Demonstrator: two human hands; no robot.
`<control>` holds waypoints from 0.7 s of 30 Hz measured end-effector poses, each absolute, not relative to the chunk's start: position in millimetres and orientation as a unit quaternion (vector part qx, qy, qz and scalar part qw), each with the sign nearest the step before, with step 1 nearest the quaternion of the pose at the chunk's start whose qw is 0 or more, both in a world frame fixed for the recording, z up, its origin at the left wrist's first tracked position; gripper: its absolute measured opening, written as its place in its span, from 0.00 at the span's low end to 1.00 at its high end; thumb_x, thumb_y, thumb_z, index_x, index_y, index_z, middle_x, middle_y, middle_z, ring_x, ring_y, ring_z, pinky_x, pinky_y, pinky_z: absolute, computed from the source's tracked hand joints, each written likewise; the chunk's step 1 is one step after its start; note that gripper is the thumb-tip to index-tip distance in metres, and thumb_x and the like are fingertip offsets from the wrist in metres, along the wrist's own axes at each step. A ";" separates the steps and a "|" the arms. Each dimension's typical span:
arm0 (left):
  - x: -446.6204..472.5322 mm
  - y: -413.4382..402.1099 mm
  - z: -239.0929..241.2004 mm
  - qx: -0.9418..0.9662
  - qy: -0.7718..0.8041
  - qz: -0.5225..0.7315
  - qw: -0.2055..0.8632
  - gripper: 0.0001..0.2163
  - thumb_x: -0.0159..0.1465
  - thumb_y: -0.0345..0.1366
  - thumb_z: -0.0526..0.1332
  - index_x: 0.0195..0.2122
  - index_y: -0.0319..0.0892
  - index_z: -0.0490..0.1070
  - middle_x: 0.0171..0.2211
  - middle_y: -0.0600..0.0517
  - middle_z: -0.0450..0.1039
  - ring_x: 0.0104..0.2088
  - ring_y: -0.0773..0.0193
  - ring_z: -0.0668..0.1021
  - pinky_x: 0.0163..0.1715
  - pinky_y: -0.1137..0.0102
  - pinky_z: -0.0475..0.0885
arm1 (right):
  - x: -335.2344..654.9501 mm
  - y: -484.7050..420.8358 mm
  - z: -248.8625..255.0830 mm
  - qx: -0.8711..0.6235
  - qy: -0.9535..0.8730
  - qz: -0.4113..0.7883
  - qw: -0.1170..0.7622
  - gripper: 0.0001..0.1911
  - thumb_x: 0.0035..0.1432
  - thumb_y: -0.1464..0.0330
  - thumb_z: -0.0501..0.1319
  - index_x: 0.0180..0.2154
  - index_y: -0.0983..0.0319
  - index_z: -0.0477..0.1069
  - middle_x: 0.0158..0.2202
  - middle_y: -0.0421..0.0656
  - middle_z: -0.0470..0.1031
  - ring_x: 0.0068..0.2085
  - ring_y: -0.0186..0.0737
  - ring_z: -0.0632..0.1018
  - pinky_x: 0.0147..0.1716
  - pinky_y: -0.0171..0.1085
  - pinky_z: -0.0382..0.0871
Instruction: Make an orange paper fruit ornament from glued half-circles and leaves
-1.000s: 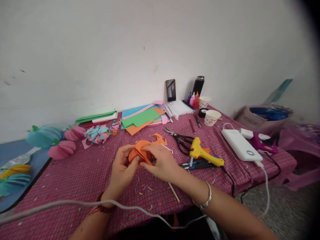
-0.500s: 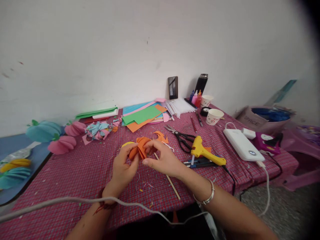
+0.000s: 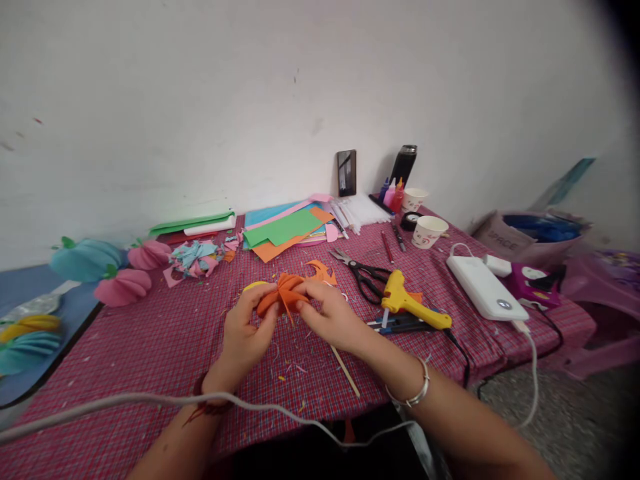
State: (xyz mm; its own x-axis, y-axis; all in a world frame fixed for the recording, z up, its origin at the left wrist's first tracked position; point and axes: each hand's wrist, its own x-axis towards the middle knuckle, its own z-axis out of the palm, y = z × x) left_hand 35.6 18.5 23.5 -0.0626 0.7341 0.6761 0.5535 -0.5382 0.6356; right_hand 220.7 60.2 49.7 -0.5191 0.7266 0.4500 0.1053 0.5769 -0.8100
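Note:
An orange paper pumpkin point(image 3: 284, 293) with several folded segments is held between my two hands above the checked tablecloth. My left hand point(image 3: 250, 327) pinches its left side, thumb in front and fingers behind. From the right, my right hand point(image 3: 327, 313) grips the other side, its thumb at the front folds. Orange paper scraps point(image 3: 321, 272) lie just behind my right hand. A yellow paper piece point(image 3: 255, 285) shows partly behind my left fingers. Below my right hand a thin wooden stick point(image 3: 346, 372) lies on the cloth, its upper end hidden.
Black-handled scissors point(image 3: 363, 273) and a yellow glue gun point(image 3: 413, 303) lie to the right, near a white power bank point(image 3: 485, 287). Finished pink pumpkins point(image 3: 123, 288) stand at left. Coloured sheets point(image 3: 287, 230) lie at the back. A white cable point(image 3: 260, 408) crosses in front of my forearms.
My right fingers have closed in on the orange pumpkin from a looser hold. Its folds have spread out wider and flatter between my hands.

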 end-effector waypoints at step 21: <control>37.8 9.1 53.4 0.760 0.380 0.522 0.075 0.22 0.59 0.20 0.59 0.49 0.51 0.76 0.35 0.51 0.78 0.35 0.64 0.79 0.33 0.71 0.75 | 220.2 59.2 42.4 -0.306 -0.833 0.199 0.415 0.14 0.66 0.66 0.53 0.27 0.60 0.65 0.24 0.38 0.70 0.26 0.33 0.69 0.26 0.33 0.58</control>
State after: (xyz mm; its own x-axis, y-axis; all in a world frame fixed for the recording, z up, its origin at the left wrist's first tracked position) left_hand 37.8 9.1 53.4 0.1662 0.6556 0.7366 0.4995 -0.7000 0.5103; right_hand 220.2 59.2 42.4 -0.4675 0.6756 0.5701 0.3450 0.7332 -0.5860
